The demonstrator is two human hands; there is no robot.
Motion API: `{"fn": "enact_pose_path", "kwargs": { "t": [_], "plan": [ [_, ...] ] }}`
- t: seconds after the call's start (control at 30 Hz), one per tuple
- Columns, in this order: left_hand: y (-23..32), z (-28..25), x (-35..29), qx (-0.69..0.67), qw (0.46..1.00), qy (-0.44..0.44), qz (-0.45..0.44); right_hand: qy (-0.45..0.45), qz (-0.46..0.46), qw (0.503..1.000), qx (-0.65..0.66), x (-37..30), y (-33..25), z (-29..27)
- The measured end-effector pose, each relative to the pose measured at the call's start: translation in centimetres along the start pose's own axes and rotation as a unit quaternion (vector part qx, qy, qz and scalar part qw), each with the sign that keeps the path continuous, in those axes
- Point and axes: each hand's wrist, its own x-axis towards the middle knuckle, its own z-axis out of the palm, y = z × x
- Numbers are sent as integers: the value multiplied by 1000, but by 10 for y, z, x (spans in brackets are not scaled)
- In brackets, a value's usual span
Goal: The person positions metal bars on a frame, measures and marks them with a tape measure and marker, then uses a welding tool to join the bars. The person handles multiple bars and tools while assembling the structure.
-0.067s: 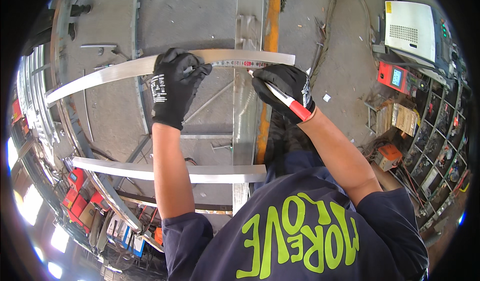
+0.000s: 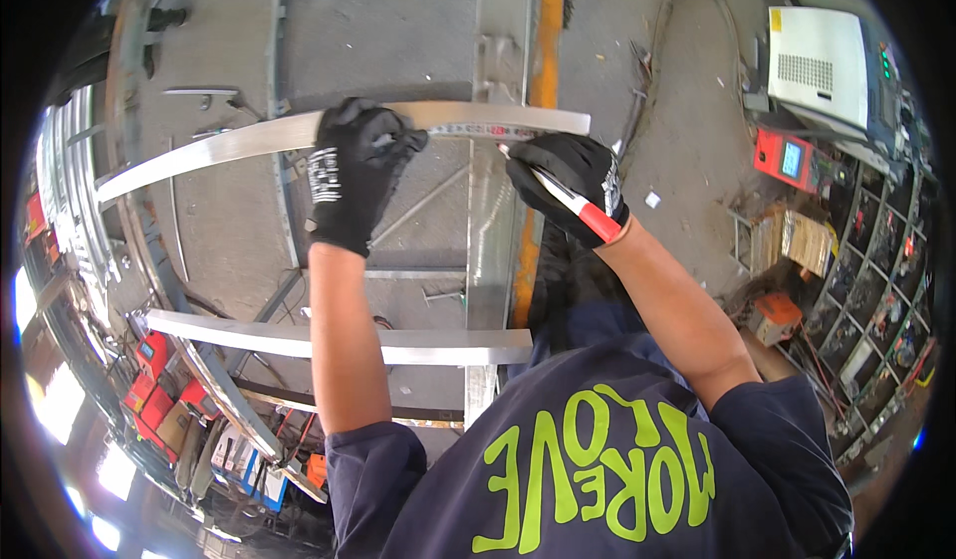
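A long, flat silver metal bar (image 2: 219, 148) lies crosswise in front of me. My left hand (image 2: 357, 173), in a black glove, is closed over the bar's near edge. From its fingertips a tape measure (image 2: 483, 131) stretches right along that edge, its markings blurred. Whether the left hand also holds the tape's case is hidden by the glove. My right hand (image 2: 578, 166), gloved too, grips a white marker pen with a red end (image 2: 596, 219). The pen's tip points up and left, close to the tape near the bar's right end.
A second silver bar (image 2: 428, 346) lies nearer my body, over the same steel frame (image 2: 490, 260). An orange-edged beam (image 2: 543, 56) runs away from me. At right stand a white machine (image 2: 819, 71), a red box with a display (image 2: 782, 157) and a wire rack (image 2: 846, 310). Cable (image 2: 657, 36) curves across the floor.
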Motion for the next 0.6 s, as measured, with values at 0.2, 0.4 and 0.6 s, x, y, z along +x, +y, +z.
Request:
{"fn": "enact_pose_path", "kwargs": {
  "t": [0.2,0.4,0.6],
  "plan": [
    [5,-3,3,29,994,-52,-87,-73,132,967,203,50,-80,-55],
    [36,-5,-31,-3,993,30,-111,-125,-323,875,339,159,-264,-113],
    [96,11,-166,-158,961,125,-188,-118,-429,779,442,147,-357,-176]
  ]
}}
